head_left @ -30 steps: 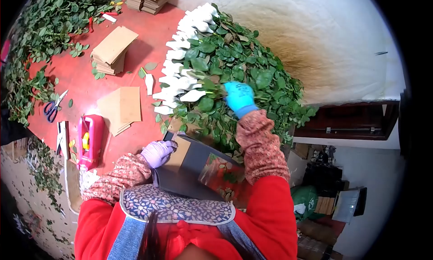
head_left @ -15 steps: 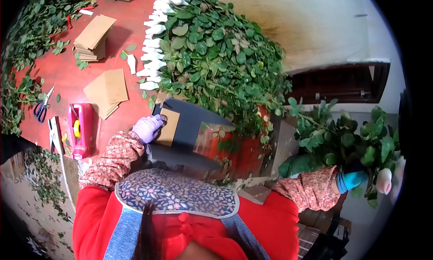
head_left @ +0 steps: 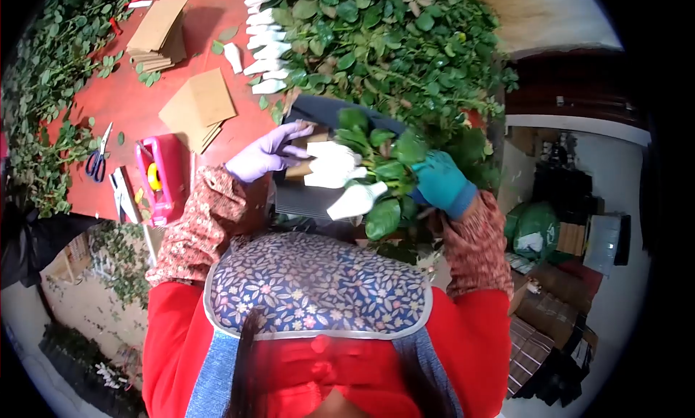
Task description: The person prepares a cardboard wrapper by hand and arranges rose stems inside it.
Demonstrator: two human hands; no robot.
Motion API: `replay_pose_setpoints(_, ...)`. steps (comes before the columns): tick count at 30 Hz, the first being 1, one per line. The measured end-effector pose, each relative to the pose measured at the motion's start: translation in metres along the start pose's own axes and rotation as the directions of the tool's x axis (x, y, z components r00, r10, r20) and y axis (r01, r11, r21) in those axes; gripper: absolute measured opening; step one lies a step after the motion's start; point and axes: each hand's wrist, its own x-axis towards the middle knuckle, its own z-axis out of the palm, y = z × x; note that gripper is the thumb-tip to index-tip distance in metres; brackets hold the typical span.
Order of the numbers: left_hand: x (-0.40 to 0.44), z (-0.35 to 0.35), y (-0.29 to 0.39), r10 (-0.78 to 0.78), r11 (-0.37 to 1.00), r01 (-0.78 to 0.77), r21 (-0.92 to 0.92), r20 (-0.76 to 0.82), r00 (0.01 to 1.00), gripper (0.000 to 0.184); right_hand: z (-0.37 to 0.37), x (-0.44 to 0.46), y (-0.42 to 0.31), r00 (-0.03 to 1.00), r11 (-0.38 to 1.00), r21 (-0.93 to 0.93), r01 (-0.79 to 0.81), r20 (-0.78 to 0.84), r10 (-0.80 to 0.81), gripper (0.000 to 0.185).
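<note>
Across the largest stretch, the red table (head_left: 127, 114) is lying under everything, and the broad leafy pile (head_left: 405, 48) is spreading ahead of me, with a row of white-sleeved heads (head_left: 271, 50) lining its left edge; nearer, the dark board (head_left: 304, 204) is lying in front of my apron, and the leafy bunch (head_left: 384, 168) is hanging above it, its white-covered heads (head_left: 333, 164) pointing to my left

My right hand (head_left: 441, 182) is closing firmly round the stems, the teal glove leaving no gap that I am seeing; my left hand (head_left: 264, 153) is reaching in with fingers partly spread, touching or nearly touching the brown card (head_left: 297, 172), and whether it is pinching that card I cannot tell; one head (head_left: 356, 201) is sitting lower and nearer me than the others

I am judging that I am lining the bunch up with the card over the board; the placing is calling for a steady right grip, heads evening up, leaves staying off the card

Smaller things are lying to the left: loose cards (head_left: 206, 103), a pink tape dispenser (head_left: 170, 182), a white-handled tool (head_left: 124, 195) and scissors (head_left: 96, 164)
</note>
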Motion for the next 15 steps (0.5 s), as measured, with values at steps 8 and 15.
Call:
replay_pose_setpoints(8,0.018,0.002,-0.025,-0.146,0.981,0.143,-0.134,-0.014,0.989,0.068,0.074,0.031,0.037,0.919,0.947,0.155,-0.283,0.325,0.221,0.037)
replay_pose_setpoints(15,0.040,-0.009,-0.023,0.052,0.992,-0.047,-0.113,0.046,0.998,0.073,0.105,0.024,0.055,0.982,0.951,0.252,-0.180,0.098,0.160,0.043)
